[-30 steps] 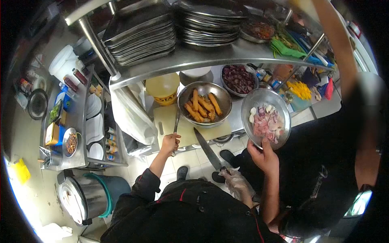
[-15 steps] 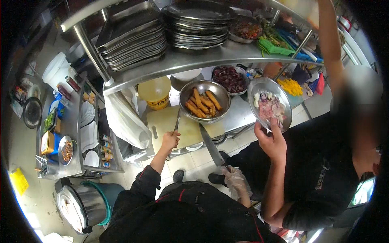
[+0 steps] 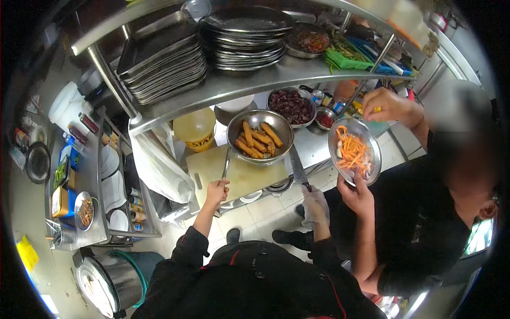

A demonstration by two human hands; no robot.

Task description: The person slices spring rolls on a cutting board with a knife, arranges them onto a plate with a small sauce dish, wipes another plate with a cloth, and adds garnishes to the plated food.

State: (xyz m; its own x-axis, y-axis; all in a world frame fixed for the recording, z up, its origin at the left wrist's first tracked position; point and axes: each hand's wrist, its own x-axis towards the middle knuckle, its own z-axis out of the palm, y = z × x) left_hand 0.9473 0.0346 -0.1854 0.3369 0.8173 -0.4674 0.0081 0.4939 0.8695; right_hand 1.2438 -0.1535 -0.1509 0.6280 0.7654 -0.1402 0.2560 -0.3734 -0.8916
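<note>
My left hand (image 3: 217, 192) is closed round the handle of a metal utensil (image 3: 227, 164), whose far end meets the rim of a steel bowl (image 3: 287, 127). Fried rolls (image 3: 257, 141) lie in that bowl, over the cutting board (image 3: 234, 178). My right hand (image 3: 316, 204), in a clear plastic glove, grips a large knife (image 3: 298, 167) with its blade pointing up and away, right of the board. Beside me a co-worker's hand (image 3: 356, 199) holds a metal bowl (image 3: 376, 154) of orange strips (image 3: 351, 151) and pale pieces. The co-worker's other hand (image 3: 385, 106) is above it.
Stacked trays (image 3: 162, 64) and oval plates (image 3: 247, 40) stand on the overhead steel shelf (image 3: 234, 87). A yellow tub (image 3: 194, 130) and a bowl of dark red pieces (image 3: 291, 106) are behind the rolls. A white plastic bag (image 3: 159, 165) hangs left. The co-worker (image 3: 425, 212) stands close on my right.
My gloved hand and the knife have moved up and right. The co-worker's raised hand has come down over the held bowl, where orange strips now lie on the pale pieces.
</note>
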